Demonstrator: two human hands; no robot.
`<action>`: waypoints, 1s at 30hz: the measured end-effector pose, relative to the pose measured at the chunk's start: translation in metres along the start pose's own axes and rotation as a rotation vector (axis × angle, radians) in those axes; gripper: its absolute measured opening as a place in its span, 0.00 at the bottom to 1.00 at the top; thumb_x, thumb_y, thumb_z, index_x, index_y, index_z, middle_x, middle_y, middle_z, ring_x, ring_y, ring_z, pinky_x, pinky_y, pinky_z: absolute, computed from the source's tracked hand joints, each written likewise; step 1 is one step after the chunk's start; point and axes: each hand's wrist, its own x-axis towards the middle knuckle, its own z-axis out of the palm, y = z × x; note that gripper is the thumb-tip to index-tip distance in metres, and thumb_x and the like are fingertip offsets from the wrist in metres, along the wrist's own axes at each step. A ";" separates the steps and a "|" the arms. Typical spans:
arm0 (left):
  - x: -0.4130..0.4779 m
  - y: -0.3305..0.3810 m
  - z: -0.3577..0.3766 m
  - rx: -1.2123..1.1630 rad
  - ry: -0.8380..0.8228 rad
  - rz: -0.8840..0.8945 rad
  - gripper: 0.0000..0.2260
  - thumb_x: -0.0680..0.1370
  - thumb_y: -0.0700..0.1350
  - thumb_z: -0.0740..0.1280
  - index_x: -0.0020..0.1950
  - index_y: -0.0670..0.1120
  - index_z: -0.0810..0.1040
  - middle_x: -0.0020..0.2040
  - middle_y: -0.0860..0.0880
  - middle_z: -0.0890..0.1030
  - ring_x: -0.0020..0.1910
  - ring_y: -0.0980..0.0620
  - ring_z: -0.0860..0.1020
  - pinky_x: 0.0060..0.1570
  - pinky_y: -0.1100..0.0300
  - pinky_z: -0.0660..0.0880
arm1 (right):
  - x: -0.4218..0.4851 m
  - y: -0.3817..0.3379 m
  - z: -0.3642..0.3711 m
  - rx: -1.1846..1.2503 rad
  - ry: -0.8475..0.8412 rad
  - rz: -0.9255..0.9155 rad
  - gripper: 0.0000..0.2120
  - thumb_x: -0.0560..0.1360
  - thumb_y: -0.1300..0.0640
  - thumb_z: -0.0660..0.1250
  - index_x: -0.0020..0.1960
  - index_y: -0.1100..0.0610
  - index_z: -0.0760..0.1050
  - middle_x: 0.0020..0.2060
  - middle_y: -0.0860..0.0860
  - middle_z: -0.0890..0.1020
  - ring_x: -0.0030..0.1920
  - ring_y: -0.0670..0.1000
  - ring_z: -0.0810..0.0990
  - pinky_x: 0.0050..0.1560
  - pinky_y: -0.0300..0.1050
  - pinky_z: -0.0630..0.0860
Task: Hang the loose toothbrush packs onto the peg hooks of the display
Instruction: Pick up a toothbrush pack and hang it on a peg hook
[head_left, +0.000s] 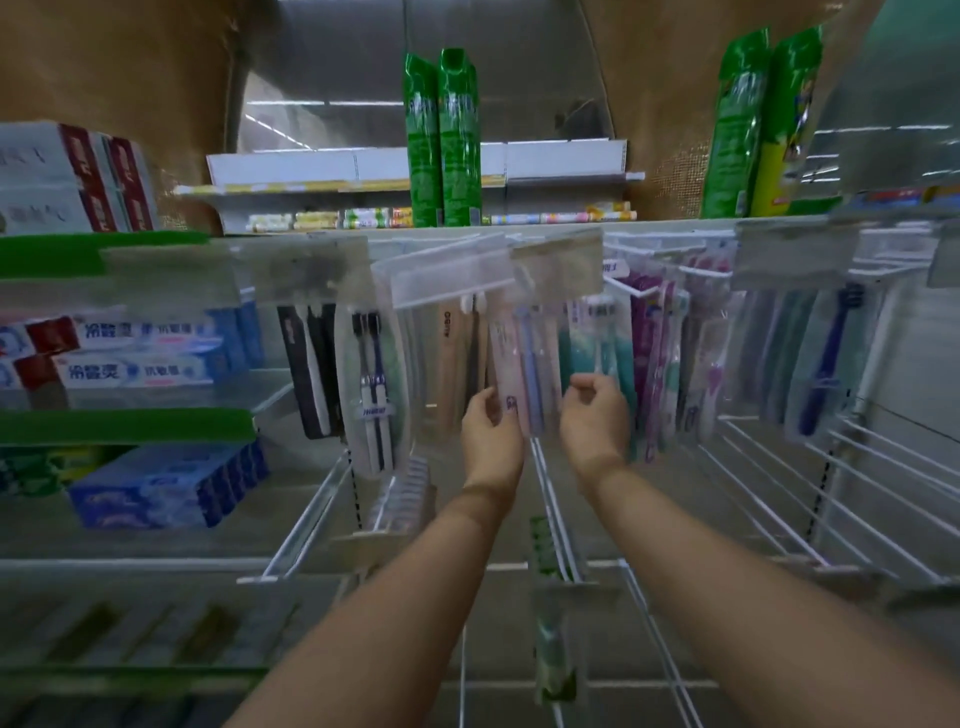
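Note:
Several clear toothbrush packs hang in a row from white peg hooks (644, 288) under clear price tags. In the middle hangs a pack with pink and blue brushes (522, 358). My left hand (491, 434) holds the lower left edge of that pack between thumb and fingers. My right hand (595, 415) is just right of it, fingers curled at the bottom of a teal pack (602, 343); whether it grips the pack is unclear. A black-and-white pack (371, 389) hangs to the left, purple packs (657, 353) and a dark blue brush pack (826, 364) to the right.
Toothpaste boxes (135, 358) fill the shelves on the left. Green bags (441, 140) stand on the top shelf. Long bare white wire hooks (779, 499) jut toward me at the lower right. More packs hang on a lower hook (550, 597) below my arms.

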 end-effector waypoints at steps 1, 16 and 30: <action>-0.010 -0.001 -0.002 0.003 0.026 0.009 0.16 0.79 0.34 0.59 0.67 0.40 0.70 0.55 0.47 0.74 0.53 0.55 0.71 0.51 0.68 0.67 | -0.011 0.000 -0.005 0.003 0.012 -0.026 0.10 0.79 0.61 0.60 0.58 0.59 0.75 0.48 0.51 0.78 0.52 0.53 0.77 0.51 0.42 0.71; -0.158 -0.066 -0.033 0.069 0.335 -0.009 0.10 0.79 0.40 0.60 0.38 0.47 0.73 0.34 0.51 0.75 0.33 0.55 0.71 0.35 0.60 0.68 | -0.178 0.078 -0.079 0.036 -0.118 -0.334 0.09 0.75 0.61 0.63 0.38 0.52 0.72 0.29 0.46 0.75 0.30 0.46 0.73 0.31 0.41 0.69; -0.122 -0.144 -0.007 0.126 0.067 -0.348 0.17 0.78 0.33 0.60 0.65 0.44 0.72 0.60 0.46 0.77 0.58 0.49 0.76 0.53 0.62 0.73 | -0.102 0.183 -0.062 -0.199 -0.385 0.119 0.11 0.78 0.65 0.58 0.55 0.51 0.73 0.42 0.46 0.75 0.48 0.51 0.75 0.43 0.40 0.70</action>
